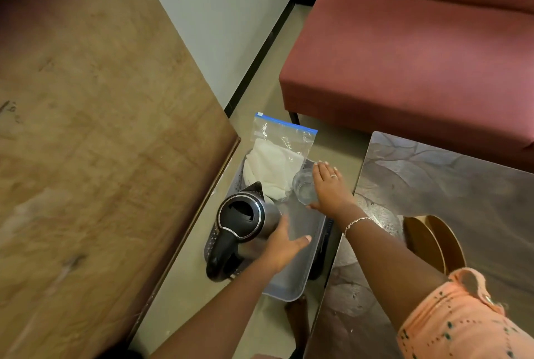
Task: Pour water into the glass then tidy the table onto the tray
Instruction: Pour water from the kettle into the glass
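Tray (291, 286): grey, perforated walls, low in the gap between the wooden surface (101, 142) on the left and the dark surface (448, 199) on the right, apparently on the floor (326, 139). Long axis near to far.

Already in the tray:
- kettle (242, 220) at near left, lid up, black handle toward the near end
- zip bag (281, 153) with white cloth at the far end, its top sticking out over the far wall

Glass (303, 186) at far right of the tray, just beside the bag, mouth up toward the camera. Exact tilt hard to call, water level unreadable. Cannot tell whether its base is down on the tray floor.

Right hand (329, 188): wrapped on the glass from the right, fingers over its far side, thumb at its near side. Grip held, not released.

Left hand (284, 246): fingers straight, lying flat against the right flank of the kettle, thumb splayed right, gripping nothing (slight blur here).

Judgement: tidying nearly done. Key relation: bare tray floor lies directly near-side of the glass, between kettle and right wall, so right hand is the nearer one for seating it. Risk: a knock against the bag or tray wall tipping the glass.
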A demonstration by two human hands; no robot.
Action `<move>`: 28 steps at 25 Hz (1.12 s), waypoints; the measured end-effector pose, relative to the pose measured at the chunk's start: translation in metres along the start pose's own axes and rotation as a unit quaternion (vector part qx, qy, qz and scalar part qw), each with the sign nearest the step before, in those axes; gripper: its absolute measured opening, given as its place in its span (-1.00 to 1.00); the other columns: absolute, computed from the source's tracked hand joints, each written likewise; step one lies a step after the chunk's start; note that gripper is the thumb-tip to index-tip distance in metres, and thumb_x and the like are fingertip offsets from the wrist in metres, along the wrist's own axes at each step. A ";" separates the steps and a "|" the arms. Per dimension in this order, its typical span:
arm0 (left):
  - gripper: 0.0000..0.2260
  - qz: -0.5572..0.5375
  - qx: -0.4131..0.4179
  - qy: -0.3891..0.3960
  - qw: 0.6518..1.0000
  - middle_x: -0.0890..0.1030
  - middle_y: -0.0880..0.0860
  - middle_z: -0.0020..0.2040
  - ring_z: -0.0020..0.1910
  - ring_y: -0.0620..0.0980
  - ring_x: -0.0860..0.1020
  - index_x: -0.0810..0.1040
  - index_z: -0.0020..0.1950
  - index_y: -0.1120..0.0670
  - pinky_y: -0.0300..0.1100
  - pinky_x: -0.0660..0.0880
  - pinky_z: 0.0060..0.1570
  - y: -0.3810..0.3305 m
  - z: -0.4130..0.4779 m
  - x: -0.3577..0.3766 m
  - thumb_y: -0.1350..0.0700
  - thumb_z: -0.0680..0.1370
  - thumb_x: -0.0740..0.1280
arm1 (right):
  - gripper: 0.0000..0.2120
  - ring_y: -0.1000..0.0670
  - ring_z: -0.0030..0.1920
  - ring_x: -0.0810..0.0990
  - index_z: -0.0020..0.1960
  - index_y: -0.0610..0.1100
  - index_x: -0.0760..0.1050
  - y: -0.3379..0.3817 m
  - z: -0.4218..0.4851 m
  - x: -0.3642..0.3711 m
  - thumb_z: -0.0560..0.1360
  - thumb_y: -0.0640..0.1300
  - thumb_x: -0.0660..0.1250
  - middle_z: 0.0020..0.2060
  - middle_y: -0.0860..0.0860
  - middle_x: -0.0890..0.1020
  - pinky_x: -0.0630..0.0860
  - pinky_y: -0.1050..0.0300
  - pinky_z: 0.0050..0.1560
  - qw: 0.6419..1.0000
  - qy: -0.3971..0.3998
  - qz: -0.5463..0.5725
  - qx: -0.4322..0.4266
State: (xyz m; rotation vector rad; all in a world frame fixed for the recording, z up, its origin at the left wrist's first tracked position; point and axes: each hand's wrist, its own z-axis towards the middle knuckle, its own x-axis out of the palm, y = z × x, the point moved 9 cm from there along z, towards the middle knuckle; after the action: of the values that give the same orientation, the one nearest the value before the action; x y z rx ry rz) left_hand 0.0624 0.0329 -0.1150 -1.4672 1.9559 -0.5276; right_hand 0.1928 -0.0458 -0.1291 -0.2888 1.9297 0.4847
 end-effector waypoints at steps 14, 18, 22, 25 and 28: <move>-0.38 -0.069 -0.044 -0.018 0.996 0.16 0.13 0.51 0.49 0.01 0.14 0.06 0.50 0.17 -0.13 0.12 0.43 0.028 0.004 0.017 0.15 0.54 0.31 | -0.20 -0.23 0.43 0.15 0.48 -0.27 -0.09 0.001 0.023 0.020 0.45 -0.18 0.35 0.47 -0.20 0.09 0.21 0.00 0.39 0.999 -0.010 0.045 -0.013; -0.45 -0.105 -0.032 -0.058 0.992 0.23 0.16 0.48 0.46 0.02 0.21 0.13 0.47 0.19 -0.12 0.17 0.42 0.024 0.000 0.011 0.17 0.55 0.29 | -0.16 -0.21 0.37 0.26 0.47 -0.23 -0.01 0.002 0.011 0.001 0.38 -0.16 0.43 0.45 -0.15 0.17 0.32 0.00 0.30 0.993 -0.017 0.113 -0.025; -0.43 -0.189 -0.014 -0.060 0.980 0.22 0.13 0.49 0.45 0.01 0.23 0.11 0.48 0.17 -0.15 0.21 0.37 -0.004 -0.008 0.010 0.05 0.56 0.27 | -0.13 -0.17 0.38 0.25 0.46 -0.23 0.06 0.009 -0.025 -0.046 0.31 -0.14 0.47 0.43 -0.13 0.22 0.28 0.07 0.31 0.975 -0.086 0.199 -0.037; -0.23 -0.279 -0.011 -0.023 0.960 0.12 0.09 0.52 0.48 0.04 0.15 -0.04 0.52 0.10 -0.06 0.15 0.44 -0.024 -0.018 0.012 -0.12 0.47 0.31 | -0.14 -0.12 0.38 0.24 0.45 -0.21 0.11 0.011 -0.067 -0.087 0.29 -0.11 0.48 0.41 -0.11 0.26 0.17 0.17 0.32 0.955 -0.145 0.258 -0.032; 0.09 -0.339 0.021 0.036 0.940 0.16 0.04 0.51 0.47 0.02 0.17 -0.05 0.52 0.04 -0.04 0.15 0.44 -0.044 -0.029 0.014 -0.33 0.20 0.45 | -0.14 -0.04 0.37 0.25 0.44 -0.20 0.14 0.017 -0.108 -0.117 0.27 -0.12 0.50 0.39 -0.10 0.29 0.13 0.24 0.28 0.942 -0.181 0.281 -0.039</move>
State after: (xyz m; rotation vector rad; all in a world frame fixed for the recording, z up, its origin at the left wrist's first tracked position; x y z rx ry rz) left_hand 0.0710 0.0051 -0.0686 -2.1137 1.4323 -0.9180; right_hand 0.1439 -0.0834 0.0191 0.3026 1.6119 0.9220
